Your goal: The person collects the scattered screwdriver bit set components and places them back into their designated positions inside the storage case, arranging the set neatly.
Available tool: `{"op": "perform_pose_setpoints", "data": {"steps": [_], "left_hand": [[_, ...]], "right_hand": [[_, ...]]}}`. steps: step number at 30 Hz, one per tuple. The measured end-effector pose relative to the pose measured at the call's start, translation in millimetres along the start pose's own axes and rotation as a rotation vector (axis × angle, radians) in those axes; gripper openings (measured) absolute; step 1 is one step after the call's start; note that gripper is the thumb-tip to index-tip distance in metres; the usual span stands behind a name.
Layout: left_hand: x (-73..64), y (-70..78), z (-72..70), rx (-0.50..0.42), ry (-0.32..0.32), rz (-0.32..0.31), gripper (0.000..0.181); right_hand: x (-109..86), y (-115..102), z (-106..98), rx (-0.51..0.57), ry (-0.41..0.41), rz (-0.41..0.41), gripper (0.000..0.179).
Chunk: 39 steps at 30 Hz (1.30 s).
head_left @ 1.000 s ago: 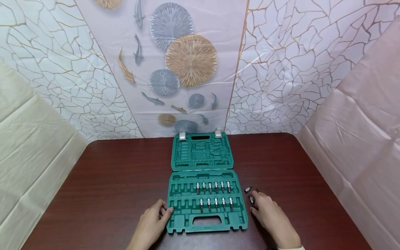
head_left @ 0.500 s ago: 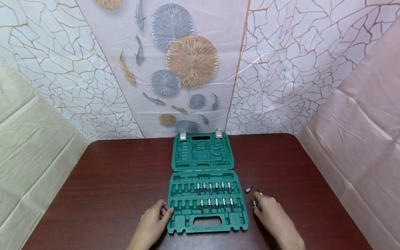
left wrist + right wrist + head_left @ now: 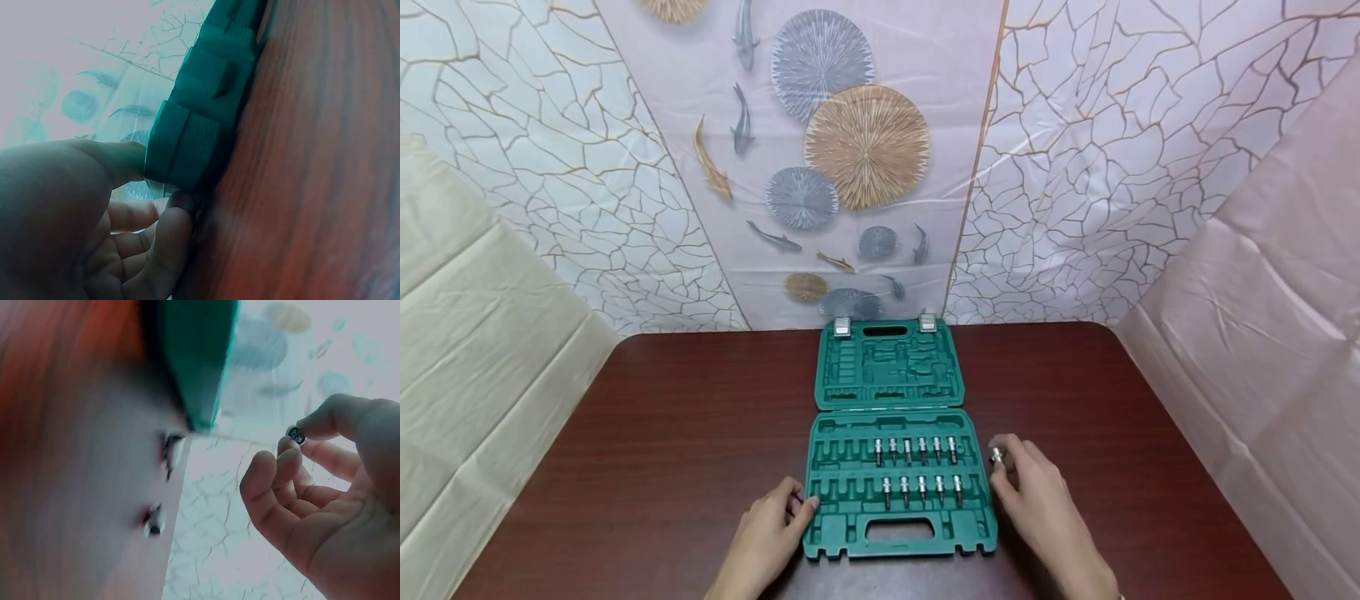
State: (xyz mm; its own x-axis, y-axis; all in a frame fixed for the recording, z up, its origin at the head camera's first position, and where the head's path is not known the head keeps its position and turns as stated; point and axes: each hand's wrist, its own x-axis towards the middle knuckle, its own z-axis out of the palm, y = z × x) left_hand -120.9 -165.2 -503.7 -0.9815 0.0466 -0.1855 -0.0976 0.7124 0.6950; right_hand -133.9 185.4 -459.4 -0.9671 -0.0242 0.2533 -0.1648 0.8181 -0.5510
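Observation:
The green tool case (image 3: 901, 533) lies unfolded on the table, with several silver bit sockets (image 3: 922, 486) in two rows of its slots. At its left front edge my left hand (image 3: 769, 529) grips the rim, thumb on top and fingers curled against the side; the left wrist view shows this hand (image 3: 119, 212) close up at the case wall (image 3: 184, 147). Just right of the case, my right hand (image 3: 1041, 504) pinches a bit socket (image 3: 295, 434) between thumb and fingertips. The socket's end faces the right wrist camera, and its shank is hidden.
Two loose bit sockets, one nearer the case (image 3: 170, 453) and one farther off (image 3: 154, 522), lie on the table in the right wrist view. The case's lid (image 3: 887, 367) lies back towards the patterned cloth wall (image 3: 865, 250). Dark red wood (image 3: 700, 417) surrounds the case.
My right hand has picked up a bit socket from the table and moved slightly left and up towards the case's right edge. My left hand keeps its hold on the case.

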Motion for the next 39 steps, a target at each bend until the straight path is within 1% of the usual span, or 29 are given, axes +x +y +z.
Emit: {"op": "perform_pose_setpoints", "data": {"steps": [3, 5, 8, 11, 18, 22, 27, 31, 34, 39], "left_hand": [[-0.3, 0.3, 0.4, -0.003, 0.005, 0.004, 0.024], [-0.4, 0.5, 0.6, -0.001, 0.009, 0.008, 0.023], [-0.2, 0.9, 1.3, -0.002, 0.019, 0.016, 0.021], [0.0, 1.2, 1.7, -0.012, 0.030, 0.021, 0.019], [-0.3, 3.0, 1.3, -0.027, 0.056, 0.040, 0.018], [-0.1, 4.0, 0.9, -0.026, 0.060, 0.050, 0.017], [-0.4, 3.3, 2.3, -0.024, 0.067, 0.052, 0.018], [-0.8, 2.9, 3.7, -0.019, 0.082, 0.055, 0.018], [-0.7, 2.8, 4.1, -0.013, 0.087, 0.058, 0.018], [-0.3, 3.1, 3.1, -0.010, 0.077, 0.052, 0.018]], "right_hand": [[0.4, -10.7, 5.9, 0.068, 0.051, -0.058, 0.029], [1.4, -18.7, 10.2, 0.117, 0.065, -0.083, 0.030], [3.8, -30.7, 17.4, 0.192, 0.075, -0.112, 0.030], [6.5, -42.3, 24.5, 0.235, 0.059, -0.121, 0.028], [12.9, -67.0, 41.6, 0.260, -0.049, -0.113, 0.028], [14.6, -77.3, 52.0, 0.250, -0.098, -0.131, 0.027], [14.3, -84.4, 64.3, 0.230, -0.229, -0.156, 0.019], [15.7, -88.6, 73.0, 0.190, -0.326, -0.149, 0.015], [18.0, -92.0, 79.1, 0.140, -0.360, -0.140, 0.014], [20.9, -96.7, 86.7, 0.116, -0.394, -0.140, 0.015]]}}
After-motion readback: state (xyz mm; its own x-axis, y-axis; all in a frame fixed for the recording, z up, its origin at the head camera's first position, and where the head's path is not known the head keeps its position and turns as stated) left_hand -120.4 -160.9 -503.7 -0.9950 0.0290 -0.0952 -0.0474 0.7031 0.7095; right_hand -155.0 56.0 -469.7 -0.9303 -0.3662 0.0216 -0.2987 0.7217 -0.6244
